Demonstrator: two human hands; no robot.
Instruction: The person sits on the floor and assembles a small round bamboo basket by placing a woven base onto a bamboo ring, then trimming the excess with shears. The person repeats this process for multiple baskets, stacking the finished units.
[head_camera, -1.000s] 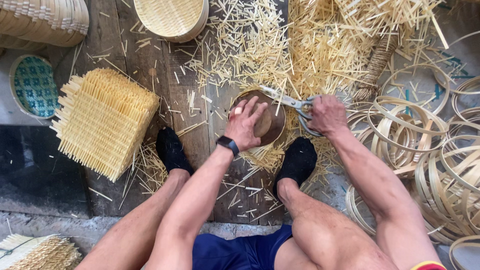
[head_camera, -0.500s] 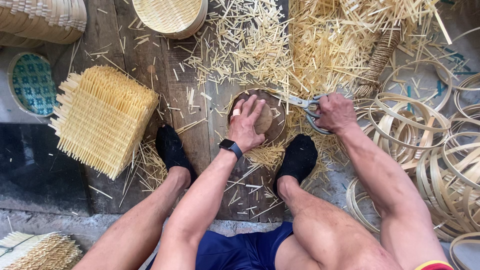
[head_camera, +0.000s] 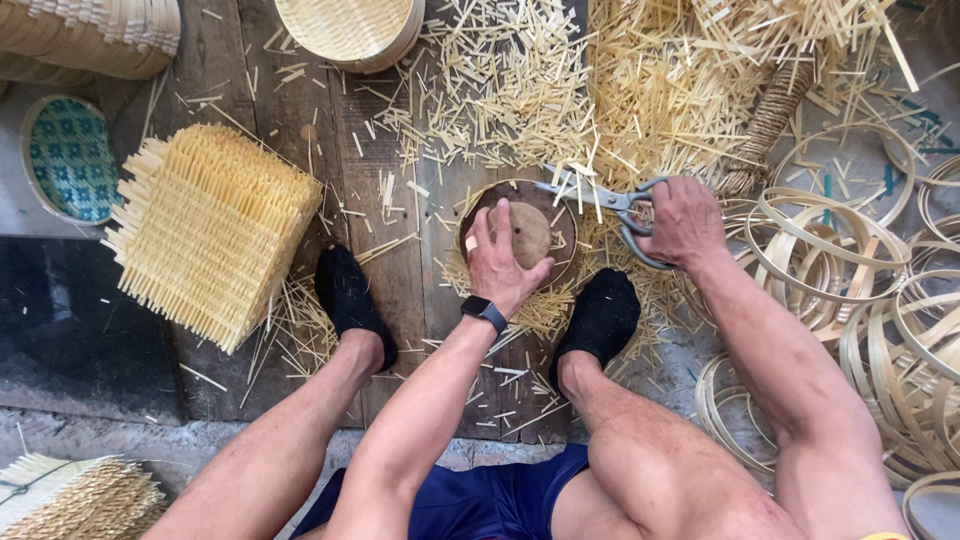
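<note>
Trimming is the step in hand, as far as the scene lets one judge: the person is sitting on the plank floor (head_camera: 250, 60) with both feet in black socks (head_camera: 350, 300) planted either side of the work. The left hand (head_camera: 500, 260), a dark watch (head_camera: 484, 311) at its wrist, is pressing flat on a round brown disc (head_camera: 530, 235) lying on the planks between the feet; its grip is spread open on top, not curled round the rim. Just beside it, the right hand (head_camera: 685, 222) is closing its grip through the handles of grey scissors (head_camera: 600, 200), whose blades are reaching over the disc's far edge. The next cut probably calls for turning the disc under the palm while keeping the blades close to the rim. Farther out, cut straw-coloured offcuts (head_camera: 520, 90) are littering the planks; a square woven mat (head_camera: 210, 230) lies left, coiled strips (head_camera: 880, 290) right, a round basket (head_camera: 350, 30) beyond.
</note>
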